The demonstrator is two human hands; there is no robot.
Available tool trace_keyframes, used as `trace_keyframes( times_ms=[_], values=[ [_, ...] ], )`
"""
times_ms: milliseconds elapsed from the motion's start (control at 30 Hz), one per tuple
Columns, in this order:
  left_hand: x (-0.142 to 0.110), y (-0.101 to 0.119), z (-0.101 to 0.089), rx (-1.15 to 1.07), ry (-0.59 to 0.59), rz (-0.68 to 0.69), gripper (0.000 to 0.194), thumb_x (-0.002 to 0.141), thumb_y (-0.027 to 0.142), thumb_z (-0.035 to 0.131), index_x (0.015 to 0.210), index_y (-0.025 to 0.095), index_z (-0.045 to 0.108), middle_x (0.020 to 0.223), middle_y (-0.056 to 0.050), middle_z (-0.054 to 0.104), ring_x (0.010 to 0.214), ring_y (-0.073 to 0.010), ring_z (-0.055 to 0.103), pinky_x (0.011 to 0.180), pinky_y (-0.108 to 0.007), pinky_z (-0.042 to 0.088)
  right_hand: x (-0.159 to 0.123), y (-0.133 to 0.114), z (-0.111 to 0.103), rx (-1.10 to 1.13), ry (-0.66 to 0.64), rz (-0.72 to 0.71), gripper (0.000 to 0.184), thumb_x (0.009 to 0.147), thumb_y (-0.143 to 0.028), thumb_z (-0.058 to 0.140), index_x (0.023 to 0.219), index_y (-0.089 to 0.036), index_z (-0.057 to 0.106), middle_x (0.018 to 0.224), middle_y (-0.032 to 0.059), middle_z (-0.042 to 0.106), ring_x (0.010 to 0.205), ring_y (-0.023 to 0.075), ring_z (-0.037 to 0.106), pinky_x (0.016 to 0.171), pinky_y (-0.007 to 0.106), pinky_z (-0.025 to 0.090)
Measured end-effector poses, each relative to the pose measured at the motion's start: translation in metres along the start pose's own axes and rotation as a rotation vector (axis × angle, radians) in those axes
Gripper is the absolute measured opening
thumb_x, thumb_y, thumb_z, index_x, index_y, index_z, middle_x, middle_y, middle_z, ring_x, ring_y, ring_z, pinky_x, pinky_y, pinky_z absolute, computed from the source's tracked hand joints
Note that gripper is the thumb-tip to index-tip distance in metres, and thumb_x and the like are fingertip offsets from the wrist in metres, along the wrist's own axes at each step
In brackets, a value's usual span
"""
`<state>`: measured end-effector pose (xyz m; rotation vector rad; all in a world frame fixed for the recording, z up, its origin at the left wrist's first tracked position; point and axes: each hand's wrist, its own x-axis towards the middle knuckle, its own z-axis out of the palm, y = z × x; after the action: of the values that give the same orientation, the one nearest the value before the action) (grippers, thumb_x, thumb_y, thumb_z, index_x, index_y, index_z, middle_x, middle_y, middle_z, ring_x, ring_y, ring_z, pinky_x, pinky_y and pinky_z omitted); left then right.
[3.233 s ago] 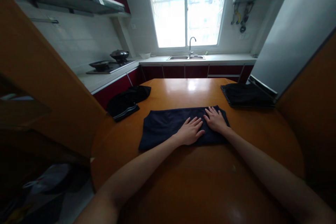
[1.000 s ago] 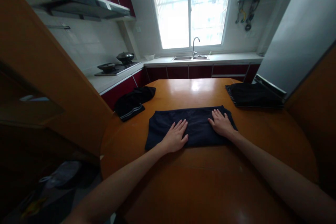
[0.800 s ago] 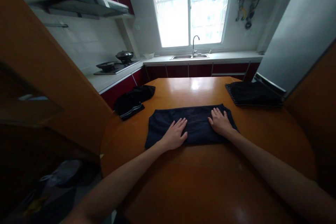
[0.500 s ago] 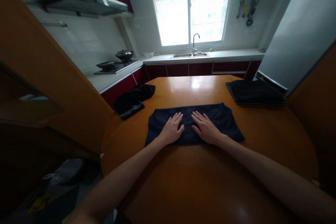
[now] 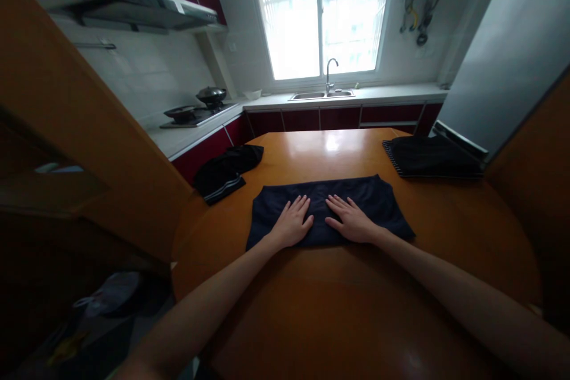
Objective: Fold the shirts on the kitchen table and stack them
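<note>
Head view: Across the orange-brown table [image 5: 329, 314], the navy cloth [image 5: 319, 206] lies in the same central spot as a second ago, but its near right corner, then covered by the right forearm [image 5: 449, 279], is now bared. The right hand [image 5: 351, 223] has slid inward from the cloth's right end and rests near the left hand [image 5: 291, 224], which has barely shifted. Both lie flat, palms down on the fabric, fingers straight and slightly apart, thumbs pointing toward each other with a narrow strip of cloth between them. The table's near edge runs out of the bottom of the frame, as do both arms; the window [image 5: 294, 18] is washed out by glare, both palms are hidden against the cloth, and a pale bag [image 5: 113, 294] in the dim lower left is hard to make out. The tabletop is smooth and glossy with rounded ends, catching a bright reflection at the far side. The navy cloth is matte, a lightly creased oblong with angled far corners. A black folded garment [image 5: 434, 157] at right carries dashed pale trim; a striped black garment [image 5: 227, 169] at left sits rumpled, with light bands near one end.
</note>
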<state>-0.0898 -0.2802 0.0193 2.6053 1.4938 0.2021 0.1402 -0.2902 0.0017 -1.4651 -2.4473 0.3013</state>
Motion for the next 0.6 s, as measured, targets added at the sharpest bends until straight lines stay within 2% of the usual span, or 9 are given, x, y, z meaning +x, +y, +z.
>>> trace_keyframes(
  times_ms=[167,267,333,400,500,600],
  values=[
    [0.000,0.001,0.002,-0.001,-0.003,0.002,0.061,0.103,0.042,0.033,0.156,0.013,0.033,0.164,-0.011,0.026,0.154,-0.0236,0.017,0.124,-0.047,0.015,0.006,0.016,-0.002,-0.019,-0.011,0.068,0.065,0.102,-0.054,0.032,0.155,-0.018,0.038,0.164,0.0105,0.026,0.153,0.0243,0.018,0.123,0.051,0.013],
    [0.002,-0.007,0.004,-0.015,0.003,-0.001,0.063,0.104,0.049,0.029,0.158,0.017,0.028,0.165,-0.010,0.024,0.154,-0.0240,0.016,0.123,-0.048,0.015,0.008,0.032,-0.006,-0.056,-0.001,0.147,0.064,0.103,-0.053,0.030,0.154,-0.017,0.039,0.164,0.0115,0.025,0.153,0.0256,0.018,0.122,0.054,0.014],
    [0.005,-0.021,0.003,-0.017,0.027,-0.044,0.067,0.104,0.055,0.025,0.161,0.020,0.021,0.166,-0.010,0.019,0.155,-0.0258,0.013,0.123,-0.051,0.015,0.008,0.044,-0.009,-0.087,0.014,0.187,0.062,0.103,-0.051,0.031,0.154,-0.017,0.040,0.164,0.0116,0.025,0.153,0.0258,0.018,0.122,0.054,0.014],
    [0.008,-0.041,0.000,0.014,0.059,-0.150,0.070,0.103,0.059,0.023,0.162,0.021,0.017,0.167,-0.010,0.015,0.155,-0.0287,0.011,0.122,-0.055,0.013,0.009,0.056,-0.011,-0.120,0.038,0.224,0.061,0.102,-0.049,0.032,0.154,-0.017,0.041,0.164,0.0122,0.025,0.153,0.0258,0.017,0.122,0.053,0.014],
    [0.012,-0.075,-0.005,0.079,0.070,-0.345,0.071,0.102,0.060,0.022,0.160,0.018,0.025,0.166,-0.014,0.019,0.154,-0.0322,0.012,0.120,-0.059,0.013,0.009,0.069,-0.012,-0.158,0.087,0.317,0.061,0.102,-0.049,0.033,0.154,-0.017,0.040,0.164,0.0137,0.027,0.153,0.0272,0.019,0.121,0.055,0.013],
    [0.012,-0.096,-0.008,0.086,0.062,-0.429,0.072,0.102,0.061,0.020,0.158,0.018,0.030,0.166,-0.015,0.020,0.154,-0.0322,0.015,0.120,-0.059,0.017,0.009,0.075,-0.011,-0.188,0.129,0.424,0.062,0.102,-0.048,0.032,0.153,-0.014,0.041,0.162,0.0160,0.031,0.152,0.0297,0.022,0.120,0.057,0.014]
  ],
)
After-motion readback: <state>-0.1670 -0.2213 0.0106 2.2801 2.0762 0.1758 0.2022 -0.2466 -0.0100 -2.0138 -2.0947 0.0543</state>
